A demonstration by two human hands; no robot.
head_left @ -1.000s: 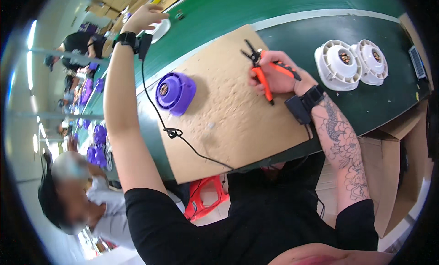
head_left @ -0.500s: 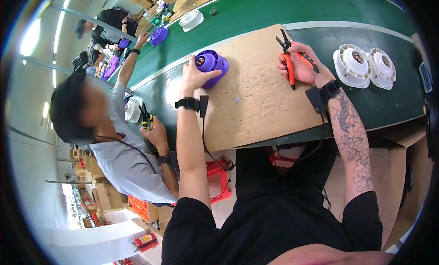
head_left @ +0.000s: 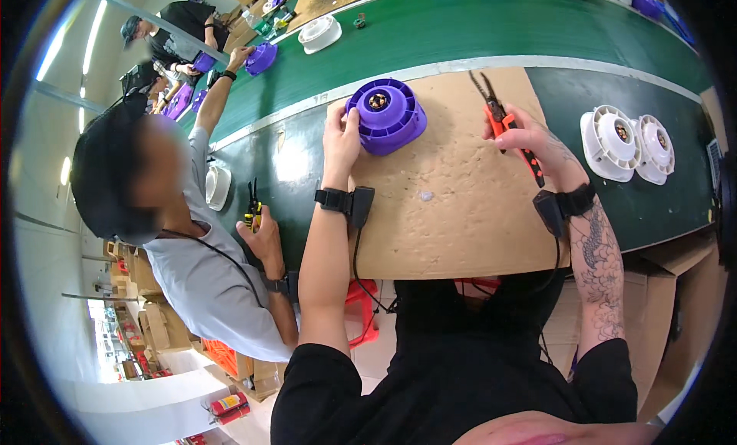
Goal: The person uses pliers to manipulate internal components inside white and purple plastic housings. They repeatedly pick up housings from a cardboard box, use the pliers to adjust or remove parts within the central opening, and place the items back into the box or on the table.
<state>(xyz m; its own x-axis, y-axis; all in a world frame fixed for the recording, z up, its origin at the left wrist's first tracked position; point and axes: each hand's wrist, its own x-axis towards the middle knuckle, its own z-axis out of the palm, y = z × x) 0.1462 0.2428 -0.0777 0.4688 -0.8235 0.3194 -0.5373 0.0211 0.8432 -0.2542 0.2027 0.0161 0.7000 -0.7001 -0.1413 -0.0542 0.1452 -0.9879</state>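
Observation:
My left hand (head_left: 340, 145) is closed on the left side of a purple round plastic housing (head_left: 393, 126), thumb at its rim. The housing has a ribbed ring and a raised centre with copper-coloured parts in a hole. It rests near the far edge of a cardboard sheet (head_left: 468, 222). Over the right part of the sheet, my right hand (head_left: 537, 144) grips pliers (head_left: 492, 98) with orange-red and black handles. Their dark jaws point away from me and stand slightly apart, well to the right of the housing. Some of the right fingers are hidden.
Two white housings (head_left: 612, 143) stand at the right on the green table. A green conveyor belt (head_left: 461, 30) beyond carries another white housing (head_left: 319, 34). At my left, a co-worker (head_left: 207, 245) holds yellow-black pliers (head_left: 253, 208) and touches a purple housing (head_left: 262, 59).
The purple housing has come right over the cardboard and now faces upward, still in my left hand. The cardboard lies straighter. My right hand has turned the pliers; their handles are closer together.

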